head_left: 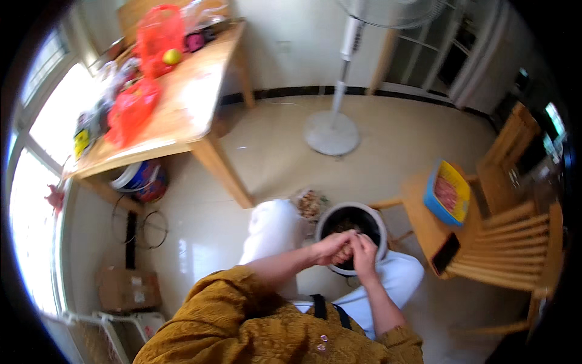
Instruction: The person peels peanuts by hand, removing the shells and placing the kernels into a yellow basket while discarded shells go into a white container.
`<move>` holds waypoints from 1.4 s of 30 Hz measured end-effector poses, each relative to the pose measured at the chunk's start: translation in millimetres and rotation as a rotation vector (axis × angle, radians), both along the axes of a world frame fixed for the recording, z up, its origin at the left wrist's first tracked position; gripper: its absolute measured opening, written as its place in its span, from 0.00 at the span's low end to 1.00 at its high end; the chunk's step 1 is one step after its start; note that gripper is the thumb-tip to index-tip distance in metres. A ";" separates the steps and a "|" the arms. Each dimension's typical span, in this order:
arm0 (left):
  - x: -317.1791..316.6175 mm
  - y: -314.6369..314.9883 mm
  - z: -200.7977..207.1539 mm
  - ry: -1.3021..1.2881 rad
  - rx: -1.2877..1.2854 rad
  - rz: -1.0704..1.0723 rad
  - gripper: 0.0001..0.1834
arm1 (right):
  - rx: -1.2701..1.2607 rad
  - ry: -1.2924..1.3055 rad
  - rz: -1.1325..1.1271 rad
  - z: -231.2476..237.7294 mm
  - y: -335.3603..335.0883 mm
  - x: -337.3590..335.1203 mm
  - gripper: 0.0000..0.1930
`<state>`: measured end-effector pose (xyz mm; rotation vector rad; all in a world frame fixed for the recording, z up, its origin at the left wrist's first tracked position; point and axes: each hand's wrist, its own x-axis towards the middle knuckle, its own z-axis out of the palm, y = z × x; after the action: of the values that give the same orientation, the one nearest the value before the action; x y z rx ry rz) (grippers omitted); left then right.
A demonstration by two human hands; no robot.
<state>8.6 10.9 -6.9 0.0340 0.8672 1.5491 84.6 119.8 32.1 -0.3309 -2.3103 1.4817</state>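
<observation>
A small brownish item (347,250), too small to identify, is being pinched between the curled fingers of the left hand (332,247) and the right hand (364,250), directly over a white bowl (374,216). A blue and yellow basket (431,195) is being kept at the bowl's two o'clock, on a wooden chair (485,242).

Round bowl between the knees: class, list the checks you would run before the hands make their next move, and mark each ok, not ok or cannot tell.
1. Both hands, left hand and right hand, over the bowl: ok.
2. Small piece held between the fingers: cannot tell what it is.
3. Bowl upright, dark contents inside: ok.
4. Second dish of scraps beside the bowl, within reach: ok.
5. Blue tray resting on the wooden chair: ok.
6. Phone near the chair's edge: not ok.
</observation>
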 end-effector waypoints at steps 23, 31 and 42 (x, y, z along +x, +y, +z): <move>3.3 7.1 0.2 0.439 -0.045 0.240 0.20 | 0.124 0.160 -0.098 5.9 10.1 -0.3 0.06; -0.3 -4.4 20.6 0.472 -0.129 0.164 0.20 | 0.107 0.044 0.039 9.9 13.8 4.5 0.07; -1.7 -1.9 30.9 0.405 -0.101 0.101 0.20 | 0.083 0.025 -0.050 -15.5 13.6 7.2 0.05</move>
<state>6.8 9.0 24.0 0.2401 1.2817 1.6173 91.8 133.4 16.6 -0.3424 -2.3185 1.3546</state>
